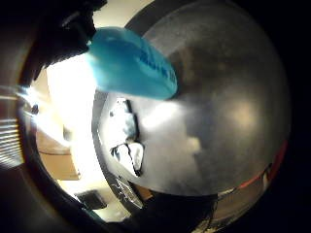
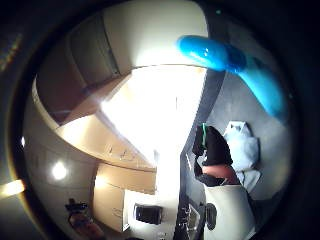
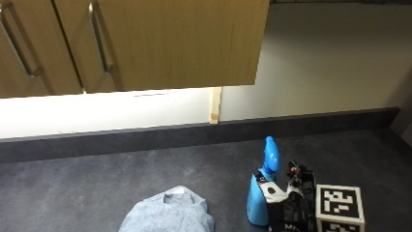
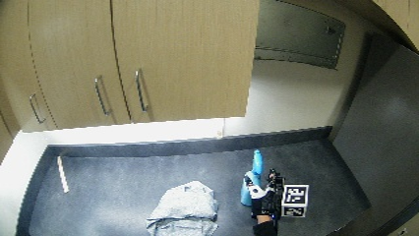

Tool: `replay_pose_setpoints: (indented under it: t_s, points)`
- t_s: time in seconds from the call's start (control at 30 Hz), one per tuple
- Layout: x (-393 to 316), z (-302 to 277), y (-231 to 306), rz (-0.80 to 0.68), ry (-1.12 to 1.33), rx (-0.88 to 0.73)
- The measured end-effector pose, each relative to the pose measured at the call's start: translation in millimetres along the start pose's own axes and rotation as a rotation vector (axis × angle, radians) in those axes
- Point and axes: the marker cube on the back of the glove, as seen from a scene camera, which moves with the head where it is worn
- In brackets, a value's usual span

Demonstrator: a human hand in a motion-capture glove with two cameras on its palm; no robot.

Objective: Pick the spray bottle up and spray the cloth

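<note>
Cloth (image 3: 169,213) crumpled on the dark tabletop (image 3: 77,188), left of the spray bottle (image 3: 265,186) — upright, right hand (image 3: 286,205) against its side; whether fingers wrap it, cannot tell. Best grip below the trigger, lift straight — nozzle turned toward cloth.

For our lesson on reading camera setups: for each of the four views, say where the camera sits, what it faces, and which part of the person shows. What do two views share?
Little finger side palm view: on the palm, facing the spray bottle and worktop; glove at the edge.
Thumb side palm view: on the palm, facing the cabinets, bottle and cloth; no hand clearly seen.
Outside view: above the worktop, facing the wall; right hand at the bottle.
Wide outside view: higher up, same scene; hand and forearm.
Both outside views share bottle, cloth and hand.
</note>
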Motion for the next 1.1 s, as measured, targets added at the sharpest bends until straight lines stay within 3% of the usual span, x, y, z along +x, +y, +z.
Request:
replay_pose_setpoints:
  t_s: [0.27, 1.1]
  points:
    - [8.7, 2.1, -25.5, 0.015, 0.012, -0.001]
    - [3.9, 1.1, -29.2, -0.048, -0.179, 0.074]
